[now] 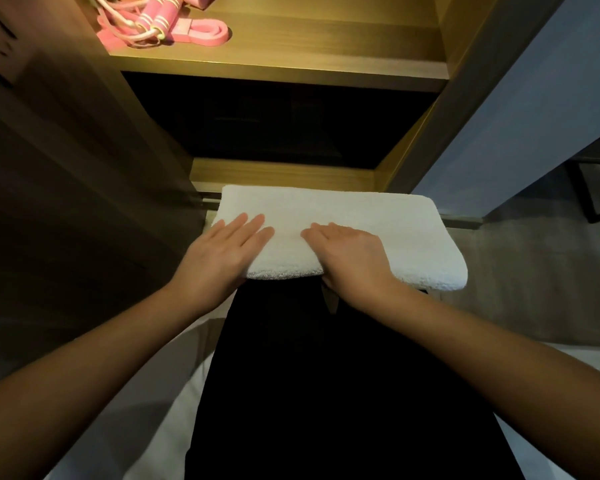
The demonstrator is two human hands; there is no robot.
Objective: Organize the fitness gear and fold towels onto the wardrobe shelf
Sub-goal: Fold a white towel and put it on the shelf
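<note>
Fingers (253,226) of left hand (222,258) and right hand (350,256) lie straight, flat on the folded white towel (354,213) across dark-clad legs (326,375); pink jump rope (153,20) and band (205,31) occupy the lit wardrobe shelf (309,60) above.

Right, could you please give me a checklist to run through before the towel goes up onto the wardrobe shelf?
1. Towel folded into a neat rectangle: ok.
2. Left hand and right hand gripping it for a lift: not ok, the fingers of both hands lie straight on top.
3. Bare room on the shelf to the right of the pink gear: ok.
4. Jump rope and resistance band lying on the shelf, at its left: ok.
5. Steady support under the towel: cannot tell, it is hidden.
</note>
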